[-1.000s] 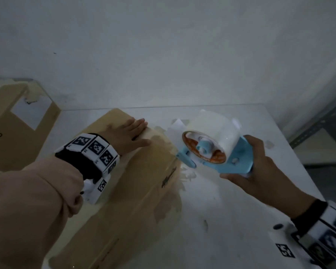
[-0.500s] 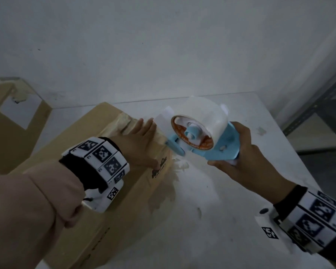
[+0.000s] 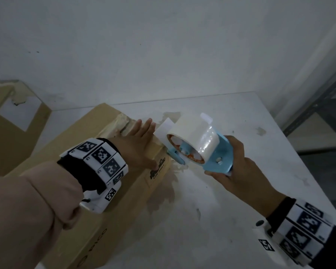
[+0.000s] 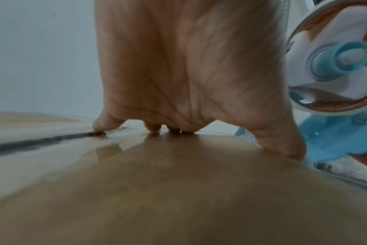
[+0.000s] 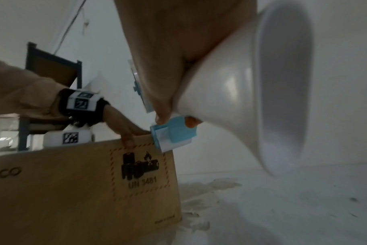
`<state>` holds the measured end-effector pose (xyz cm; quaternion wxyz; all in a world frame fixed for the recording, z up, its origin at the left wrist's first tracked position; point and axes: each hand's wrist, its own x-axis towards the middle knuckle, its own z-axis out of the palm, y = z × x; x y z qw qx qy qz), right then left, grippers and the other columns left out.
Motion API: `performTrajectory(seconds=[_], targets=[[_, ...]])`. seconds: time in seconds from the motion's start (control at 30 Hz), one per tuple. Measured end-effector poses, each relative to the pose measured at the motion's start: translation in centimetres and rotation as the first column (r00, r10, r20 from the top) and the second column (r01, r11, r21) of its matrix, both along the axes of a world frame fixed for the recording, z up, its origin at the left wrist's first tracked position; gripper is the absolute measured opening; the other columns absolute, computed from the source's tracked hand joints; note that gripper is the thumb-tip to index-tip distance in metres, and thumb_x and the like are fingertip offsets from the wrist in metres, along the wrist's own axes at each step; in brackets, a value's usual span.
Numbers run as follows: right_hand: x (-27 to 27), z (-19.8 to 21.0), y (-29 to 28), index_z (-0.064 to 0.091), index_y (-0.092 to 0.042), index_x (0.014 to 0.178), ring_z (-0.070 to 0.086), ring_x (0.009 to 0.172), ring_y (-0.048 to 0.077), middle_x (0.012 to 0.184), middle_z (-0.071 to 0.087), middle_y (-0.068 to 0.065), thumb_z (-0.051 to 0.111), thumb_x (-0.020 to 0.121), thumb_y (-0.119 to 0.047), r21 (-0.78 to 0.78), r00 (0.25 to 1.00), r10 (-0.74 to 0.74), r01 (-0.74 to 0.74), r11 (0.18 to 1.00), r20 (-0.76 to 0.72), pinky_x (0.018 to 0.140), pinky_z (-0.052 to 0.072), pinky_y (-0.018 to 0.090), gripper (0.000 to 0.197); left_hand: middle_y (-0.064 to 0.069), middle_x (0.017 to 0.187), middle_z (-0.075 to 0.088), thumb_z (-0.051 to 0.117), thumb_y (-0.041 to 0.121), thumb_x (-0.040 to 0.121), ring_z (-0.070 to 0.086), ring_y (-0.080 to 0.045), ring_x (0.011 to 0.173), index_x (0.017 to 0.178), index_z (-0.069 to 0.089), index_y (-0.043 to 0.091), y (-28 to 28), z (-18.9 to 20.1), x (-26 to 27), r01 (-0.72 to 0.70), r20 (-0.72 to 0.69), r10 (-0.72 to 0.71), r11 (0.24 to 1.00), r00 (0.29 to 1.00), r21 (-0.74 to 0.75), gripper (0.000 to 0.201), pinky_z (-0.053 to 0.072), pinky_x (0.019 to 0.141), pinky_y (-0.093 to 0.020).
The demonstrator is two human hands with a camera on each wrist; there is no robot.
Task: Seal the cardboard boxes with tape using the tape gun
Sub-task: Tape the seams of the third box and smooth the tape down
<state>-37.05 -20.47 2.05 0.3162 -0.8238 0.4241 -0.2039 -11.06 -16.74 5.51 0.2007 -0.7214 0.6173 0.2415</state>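
A brown cardboard box [image 3: 89,191] with a battery warning label [image 5: 139,165] lies on the white table [image 3: 221,210]. My left hand [image 3: 136,144] lies flat on the box top near its right end, fingers straight, thumb over the edge. The seam [image 4: 42,140] between the flaps runs left of my fingers. My right hand [image 3: 239,167] grips a light blue tape gun [image 3: 217,160] carrying a whitish tape roll [image 3: 194,136]. The gun's nose [image 5: 172,137] sits at the box's top right corner, close to my left thumb.
A second brown box [image 3: 10,129] with a white label stands at the far left. A white wall rises behind the table. A dark metal shelf frame [image 3: 318,105] stands to the right. Brownish stains mark the table beside the box.
The tape gun has moved left, up to the box's right end. My left hand stays flat on the box top and the view has shifted nearer.
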Motion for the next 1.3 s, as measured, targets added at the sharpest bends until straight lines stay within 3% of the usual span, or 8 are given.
performTrajectory(seconds=[0.1, 0.33, 0.43, 0.57, 0.8, 0.93, 1.03, 1.3], targets=[[0.1, -0.3, 0.9, 0.040, -0.008, 0.121, 0.050, 0.041, 0.010, 0.068, 0.062, 0.001, 0.061, 0.076, -0.053, -0.175, 0.999, 0.011, -0.017, 0.984, -0.032, 0.046, 0.043, 0.015, 0.067, 0.011, 0.149, -0.034, 0.056, 0.065, 0.074, -0.027, -0.012, 0.139, 0.143, -0.026, 0.023, 0.1, -0.2, -0.1, -0.005, 0.016, 0.005, 1.000, 1.000, -0.027, 0.115, 0.001, 0.113, -0.059], [-1.1, -1.3, 1.9, 0.038, 0.002, 0.113, 0.042, 0.025, 0.009, 0.049, 0.061, 0.009, 0.092, 0.032, -0.017, -0.391, 0.994, -0.020, -0.023, 0.920, -0.107, 0.034, 0.008, -0.005, 0.100, 0.011, 0.149, -0.034, 0.056, 0.065, 0.074, -0.028, -0.012, 0.139, 0.142, -0.026, 0.023, 0.1, -0.1, 0.0, 0.008, 0.000, -0.008, 1.000, 1.000, -0.019, 0.115, 0.002, 0.113, -0.059], [-0.6, -1.6, 1.7, 0.036, 0.002, 0.115, 0.047, 0.026, 0.010, 0.045, 0.058, 0.007, 0.094, 0.030, -0.012, -0.417, 0.995, -0.004, -0.037, 0.908, -0.096, 0.025, 0.024, 0.007, 0.104, 0.010, 0.149, -0.034, 0.057, 0.065, 0.073, -0.027, -0.013, 0.139, 0.142, -0.026, 0.022, 0.1, -0.2, 0.0, 0.009, 0.001, -0.009, 1.000, 1.000, -0.027, 0.117, 0.001, 0.113, -0.060], [-0.2, -0.3, 1.3, 0.032, -0.022, 0.125, 0.066, 0.056, 0.014, 0.084, 0.069, 0.007, 0.088, 0.053, -0.025, -0.296, 0.997, 0.049, -0.029, 0.955, 0.063, 0.052, 0.056, 0.025, 0.092, 0.012, 0.149, -0.033, 0.058, 0.065, 0.073, -0.027, -0.012, 0.139, 0.143, -0.026, 0.024, 0.1, -0.5, 0.0, -0.006, -0.008, 0.006, 0.999, 1.000, -0.051, 0.117, 0.000, 0.113, -0.060], [-0.4, 0.5, 1.3, 0.018, -0.060, 0.121, 0.050, 0.090, -0.022, 0.107, 0.041, -0.037, 0.076, 0.074, -0.026, 0.112, 0.970, -0.037, 0.010, 0.994, 0.239, 0.075, 0.038, 0.001, 0.082, 0.010, 0.149, -0.034, 0.056, 0.066, 0.074, -0.028, -0.013, 0.139, 0.143, -0.026, 0.022, 0.0, 0.1, 0.0, 0.012, 0.003, -0.012, 1.000, 1.000, -0.014, 0.116, 0.000, 0.113, -0.059], [0.2, 0.4, 1.7, 0.031, -0.020, 0.133, 0.064, 0.080, 0.015, 0.096, 0.060, -0.004, 0.077, 0.073, -0.018, -0.096, 0.998, -0.011, 0.018, 0.995, 0.069, 0.074, 0.052, 0.029, 0.075, 0.011, 0.150, -0.032, 0.056, 0.067, 0.072, -0.026, -0.012, 0.140, 0.143, -0.025, 0.023, 0.0, -0.5, 0.2, 0.005, 0.006, -0.005, 0.999, 1.000, -0.047, 0.116, -0.001, 0.114, -0.058], [0.1, -0.9, 2.3, 0.032, -0.006, 0.120, 0.058, 0.035, 0.018, 0.058, 0.065, 0.012, 0.089, 0.049, -0.006, -0.349, 0.999, 0.000, -0.014, 0.937, -0.040, 0.044, 0.040, 0.013, 0.091, 0.012, 0.150, -0.031, 0.056, 0.067, 0.072, -0.025, -0.011, 0.140, 0.143, -0.024, 0.025, 0.1, -0.9, 0.3, 0.002, 0.005, -0.002, 0.996, 1.000, -0.090, 0.115, -0.002, 0.114, -0.058], [-0.4, -0.5, 2.3, 0.036, 0.005, 0.115, 0.048, 0.026, 0.011, 0.043, 0.056, 0.008, 0.094, 0.031, -0.009, -0.420, 0.988, 0.009, -0.074, 0.904, -0.155, 0.037, 0.018, 0.002, 0.103, 0.011, 0.151, -0.030, 0.055, 0.067, 0.072, -0.024, -0.011, 0.141, 0.143, -0.024, 0.023, 0.2, -0.8, 0.2, 0.007, 0.012, -0.006, 0.996, 1.000, -0.091, 0.115, 0.000, 0.114, -0.058]])
